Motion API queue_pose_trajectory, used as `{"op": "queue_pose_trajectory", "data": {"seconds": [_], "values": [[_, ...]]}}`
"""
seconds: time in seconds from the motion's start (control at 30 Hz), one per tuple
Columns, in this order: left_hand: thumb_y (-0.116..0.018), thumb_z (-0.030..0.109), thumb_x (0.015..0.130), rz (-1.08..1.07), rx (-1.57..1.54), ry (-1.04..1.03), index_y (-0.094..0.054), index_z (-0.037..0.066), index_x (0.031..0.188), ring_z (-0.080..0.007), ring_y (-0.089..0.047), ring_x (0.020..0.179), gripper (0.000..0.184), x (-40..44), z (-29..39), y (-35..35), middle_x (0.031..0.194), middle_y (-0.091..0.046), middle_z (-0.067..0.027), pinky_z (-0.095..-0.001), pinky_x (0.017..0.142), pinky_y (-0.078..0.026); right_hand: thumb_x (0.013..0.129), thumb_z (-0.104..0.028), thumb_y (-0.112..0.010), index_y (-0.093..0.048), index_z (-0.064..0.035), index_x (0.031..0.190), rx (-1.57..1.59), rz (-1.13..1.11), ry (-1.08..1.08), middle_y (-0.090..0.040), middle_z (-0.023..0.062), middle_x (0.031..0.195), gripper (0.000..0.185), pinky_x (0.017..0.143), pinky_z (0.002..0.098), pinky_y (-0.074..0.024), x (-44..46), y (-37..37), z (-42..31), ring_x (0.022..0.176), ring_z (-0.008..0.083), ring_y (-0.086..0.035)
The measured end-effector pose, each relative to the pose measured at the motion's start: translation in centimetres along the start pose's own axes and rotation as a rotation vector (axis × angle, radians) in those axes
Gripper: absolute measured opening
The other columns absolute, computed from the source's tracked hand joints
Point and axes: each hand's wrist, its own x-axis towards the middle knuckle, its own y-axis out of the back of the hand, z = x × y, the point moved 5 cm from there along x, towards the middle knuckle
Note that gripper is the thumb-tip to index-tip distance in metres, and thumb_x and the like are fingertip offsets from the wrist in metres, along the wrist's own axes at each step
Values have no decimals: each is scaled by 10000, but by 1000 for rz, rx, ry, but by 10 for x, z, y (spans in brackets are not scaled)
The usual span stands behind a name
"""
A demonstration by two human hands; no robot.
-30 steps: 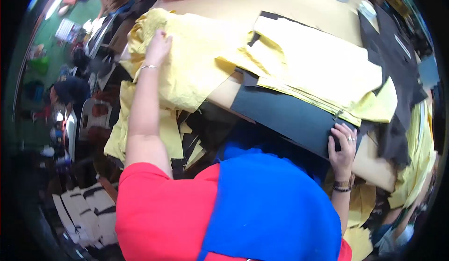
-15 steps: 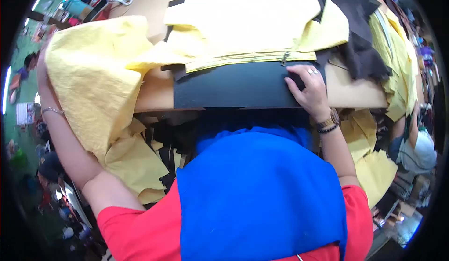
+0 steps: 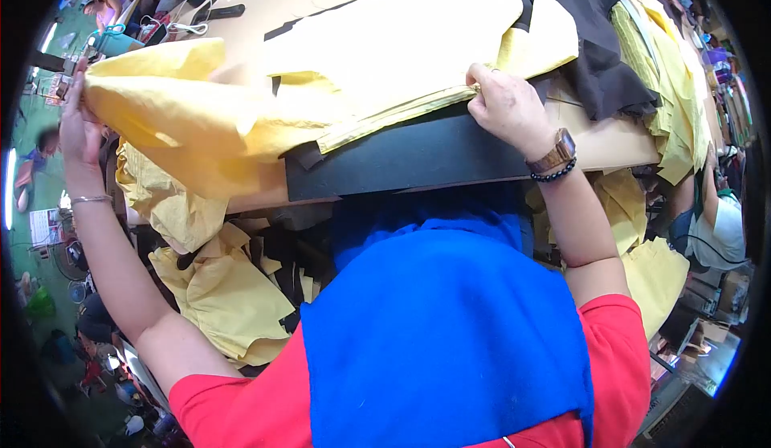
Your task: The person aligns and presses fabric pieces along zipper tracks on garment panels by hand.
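A yellow fabric piece (image 3: 385,46) lies over a black board (image 3: 401,163), its near edge a long folded strip with what looks like a zipper. At the right end of that strip, my right hand (image 3: 510,106) pinches the edge between thumb and fingers. Far to the left, my left hand (image 3: 83,126) is raised with its fingertips at the corner of a yellow fabric panel (image 3: 177,118), which hangs spread in the air and joins the middle piece. Part of those fingers is hidden by the cloth.
Dark fabric (image 3: 602,54) lies to the right, beside a stack of yellow pieces (image 3: 666,86). More yellow cloth (image 3: 225,295) sits below the table edge at left. A black-handled tool (image 3: 225,12) and white cable (image 3: 189,26) are at the back left. Another person (image 3: 719,223) is at right.
My right hand has moved up and left from the board onto the strip's end. My left hand has come out from behind the yellow panel, and the panel is lifted and stretched leftward.
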Motion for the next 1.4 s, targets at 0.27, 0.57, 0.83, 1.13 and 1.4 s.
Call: {"op": "queue_pose_trajectory", "data": {"seconds": [0.27, 0.57, 0.83, 1.13, 1.4], "values": [[-778, 345, 907, -316, 1154, -779, -694, -1, 1243, -350, -654, 1128, 490, -183, -112, -181, 1207, -672, -204, -411, 1004, -497, 821, -46, -627, -570, -13, 915, 57, -33, 82, -639, 206, 840, 115, 776, 502, -541, 4, -17, -6, 852, 408, -660], [-709, 678, 835, -385, 1323, -469, -624, 113, 1408, -330, -570, 1287, 809, -230, -215, -254, 1391, -590, -151, -677, 1131, -292, 831, -66, -647, -626, -18, 969, 231, -93, 23, -684, 168, 810, 148, 741, 428, -557, -2, -7, -2, 801, 342, -699], [-702, 677, 831, -384, 1296, -533, -613, 130, 1412, -295, -570, 1276, 803, -229, -222, -250, 1370, -601, -121, -696, 1114, -308, 850, -95, -637, -716, -32, 993, 289, -458, -169, -695, 80, 785, 176, 708, 334, -544, 30, 15, 27, 731, 173, -672], [-715, 663, 840, -426, 1270, -446, -606, 136, 1439, -316, -568, 1294, 805, -230, -217, -251, 1391, -585, -156, -678, 1134, -292, 941, -99, -676, -684, -18, 1081, 347, -192, -26, -698, 51, 845, 161, 704, 297, -537, 50, -35, 42, 746, 119, -637], [-730, 673, 818, -411, 1246, -462, -629, 127, 1416, -325, -575, 1289, 816, -228, -219, -242, 1367, -605, -173, -657, 1140, -297, 873, -136, -792, -711, -61, 1126, 560, -176, 116, -668, 51, 1019, 277, 917, 300, -518, 13, -24, 34, 962, 167, -638]]}}
